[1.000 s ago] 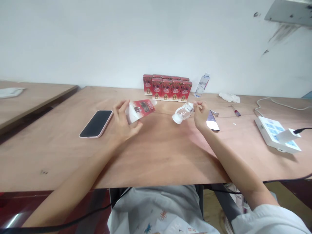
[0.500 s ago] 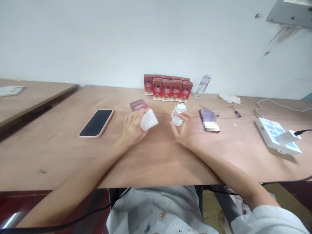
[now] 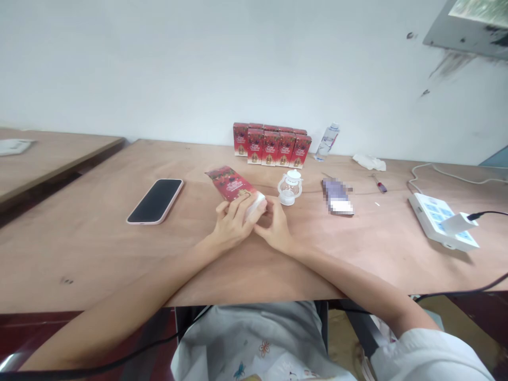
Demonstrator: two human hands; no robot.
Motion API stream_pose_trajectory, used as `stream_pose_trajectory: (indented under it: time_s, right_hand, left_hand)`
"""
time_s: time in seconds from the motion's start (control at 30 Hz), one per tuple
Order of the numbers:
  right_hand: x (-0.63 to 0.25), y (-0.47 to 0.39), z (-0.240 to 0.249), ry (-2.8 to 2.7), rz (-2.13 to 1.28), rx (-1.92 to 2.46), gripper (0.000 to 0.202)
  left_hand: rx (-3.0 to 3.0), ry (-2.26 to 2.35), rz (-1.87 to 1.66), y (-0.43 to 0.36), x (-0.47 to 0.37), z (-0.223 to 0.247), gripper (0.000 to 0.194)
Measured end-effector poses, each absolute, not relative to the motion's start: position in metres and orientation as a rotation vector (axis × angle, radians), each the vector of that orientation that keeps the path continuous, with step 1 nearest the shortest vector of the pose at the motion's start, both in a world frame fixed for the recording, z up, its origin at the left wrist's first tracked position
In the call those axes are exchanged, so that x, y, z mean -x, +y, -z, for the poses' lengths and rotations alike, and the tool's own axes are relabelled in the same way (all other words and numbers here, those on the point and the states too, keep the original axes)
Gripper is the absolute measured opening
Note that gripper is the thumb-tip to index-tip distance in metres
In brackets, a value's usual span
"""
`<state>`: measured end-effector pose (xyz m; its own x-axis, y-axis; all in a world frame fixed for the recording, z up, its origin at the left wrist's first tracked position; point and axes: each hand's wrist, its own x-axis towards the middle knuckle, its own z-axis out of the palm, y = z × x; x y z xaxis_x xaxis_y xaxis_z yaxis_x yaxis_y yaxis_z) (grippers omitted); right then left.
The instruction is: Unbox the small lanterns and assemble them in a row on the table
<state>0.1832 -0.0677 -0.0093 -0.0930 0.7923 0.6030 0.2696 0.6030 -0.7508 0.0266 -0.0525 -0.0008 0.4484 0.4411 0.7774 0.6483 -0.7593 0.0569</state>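
Observation:
A red printed box lies slantwise in the grip of my left hand, its white end turned toward me and to the right. At that white end, the fingers of my right hand are curled in against the box. They are partly hidden, but they press on its edge. Just beyond my right hand a small white lantern with a clear middle stands upright on the table, touched by neither hand.
Several matching red boxes stand in rows near the wall, beside a clear bottle. Phones lie left and right. Farther right are a crumpled tissue, a small screwdriver and a white power strip.
My right hand has let go of the lantern and moved left to the box. My left hand has turned the box, so its red printed face now shows.

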Motion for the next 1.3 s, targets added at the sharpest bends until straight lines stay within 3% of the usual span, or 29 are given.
stream_pose_trajectory:
  time_s: [0.2,0.5,0.6,0.87,1.3]
  right_hand:
    - [-0.188,-0.059,0.015,-1.607,-0.624,0.843,0.052]
    - [-0.196,-0.059,0.010,-1.700,-0.500,0.834,0.061]
    - [-0.200,-0.058,0.007,-1.654,-0.505,0.858,0.054]
    - [-0.204,-0.054,0.004,-1.630,-0.445,0.981,0.018]
    - [-0.209,-0.048,0.007,-1.679,-0.719,0.954,0.020]
  left_hand:
    - [2.676,-0.705,0.920,-0.035,-0.011,-0.023,0.036]
    - [2.369,-0.721,0.795,-0.023,0.002,-0.027,0.047]
    - [2.330,-0.731,0.817,-0.024,-0.001,-0.022,0.054]
    - [2.212,-0.806,0.909,-0.019,0.003,-0.020,0.052]
    - [2.201,-0.773,0.854,-0.022,0.002,-0.020,0.048]
